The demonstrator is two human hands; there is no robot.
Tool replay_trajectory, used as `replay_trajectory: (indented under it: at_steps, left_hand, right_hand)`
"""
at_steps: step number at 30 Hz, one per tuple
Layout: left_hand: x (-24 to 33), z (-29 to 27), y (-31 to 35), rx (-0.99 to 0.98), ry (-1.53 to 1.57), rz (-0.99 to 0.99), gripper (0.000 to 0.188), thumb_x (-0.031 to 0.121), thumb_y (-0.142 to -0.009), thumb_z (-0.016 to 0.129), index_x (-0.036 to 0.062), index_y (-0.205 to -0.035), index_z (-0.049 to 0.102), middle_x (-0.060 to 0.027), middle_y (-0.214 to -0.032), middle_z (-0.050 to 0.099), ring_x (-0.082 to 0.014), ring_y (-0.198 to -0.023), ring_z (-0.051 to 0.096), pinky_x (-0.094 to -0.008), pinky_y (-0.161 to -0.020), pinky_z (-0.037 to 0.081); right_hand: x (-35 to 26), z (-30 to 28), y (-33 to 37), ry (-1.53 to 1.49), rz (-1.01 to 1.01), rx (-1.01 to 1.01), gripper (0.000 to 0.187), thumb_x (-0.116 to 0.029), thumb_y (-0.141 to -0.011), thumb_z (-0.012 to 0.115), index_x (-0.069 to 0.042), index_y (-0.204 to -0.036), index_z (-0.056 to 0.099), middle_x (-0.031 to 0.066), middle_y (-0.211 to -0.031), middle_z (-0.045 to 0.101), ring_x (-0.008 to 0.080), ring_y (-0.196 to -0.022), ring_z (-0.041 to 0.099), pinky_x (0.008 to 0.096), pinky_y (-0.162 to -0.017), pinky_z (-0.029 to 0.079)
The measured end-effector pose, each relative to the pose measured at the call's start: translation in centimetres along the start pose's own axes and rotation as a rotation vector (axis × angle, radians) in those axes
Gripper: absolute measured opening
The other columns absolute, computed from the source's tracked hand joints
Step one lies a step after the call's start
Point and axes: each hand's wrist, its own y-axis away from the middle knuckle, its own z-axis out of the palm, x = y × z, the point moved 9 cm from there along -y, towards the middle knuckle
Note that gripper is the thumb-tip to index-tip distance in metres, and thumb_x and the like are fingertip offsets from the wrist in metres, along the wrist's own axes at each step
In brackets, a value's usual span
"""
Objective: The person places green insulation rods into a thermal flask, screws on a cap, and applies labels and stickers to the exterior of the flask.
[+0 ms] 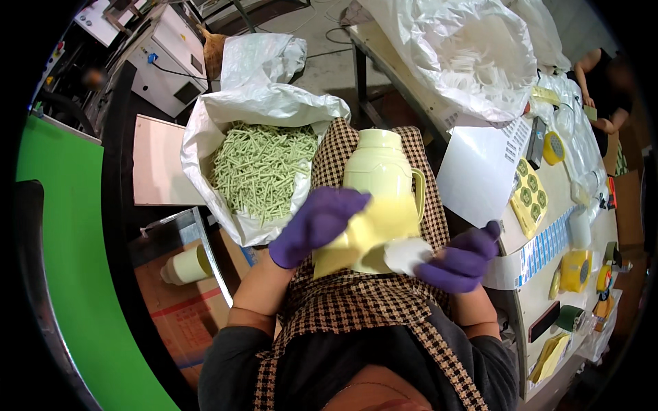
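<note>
A pale yellow jug [374, 168] with a side handle [420, 195] rests on my lap. In a purple glove, my left hand [321, 225] pinches a thin yellow sheet [336, 257], which hangs in front of the jug's lower body and hides part of it. My right hand [458, 264], gloved in purple too, is low and right of the jug. A white, rounded piece [406, 255] is at its fingers; motion blur hides what kind it is.
To the left stands a white sack [205, 171] full of pale green sticks [264, 168]. Another pale jug [186, 266] lies in a box below it. On the right-hand table are a printed sheet [480, 168], a yellow moulded tray [529, 195], and a bag of translucent rings [480, 55]. Farther right, another person [603, 89] works.
</note>
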Motion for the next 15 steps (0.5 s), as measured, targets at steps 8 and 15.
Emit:
replay_trajectory:
  at_steps: [8,15]
  left_hand:
    - [-6.2,-8.9,5.2,0.577,0.198,-0.604,0.032,0.025,-0.103,0.063,-0.0048,-0.095,0.072,0.0006,-0.078,0.065,-0.0054,-0.07,0.051,-0.0232,-0.066,0.044]
    - [-6.8,-8.6,7.0,0.568,0.214,-0.596,0.032,0.019,-0.102,0.062,0.0008,-0.076,0.058,0.0067,-0.071,0.045,-0.0045,-0.069,0.035,-0.0231,-0.062,0.032]
  right_hand:
    - [8.1,11.2,7.8,-0.97,1.437,-0.408,0.016,-0.011,-0.093,0.072,0.003,-0.102,0.073,0.0061,-0.093,0.073,0.0104,-0.085,0.065,0.0266,-0.079,0.054]
    - [8.0,12.7,8.3,-0.94,1.428,-0.504,0.018,-0.012,-0.093,0.074,0.004,-0.102,0.073,0.0042,-0.09,0.074,0.0079,-0.082,0.065,0.0256,-0.078,0.054]
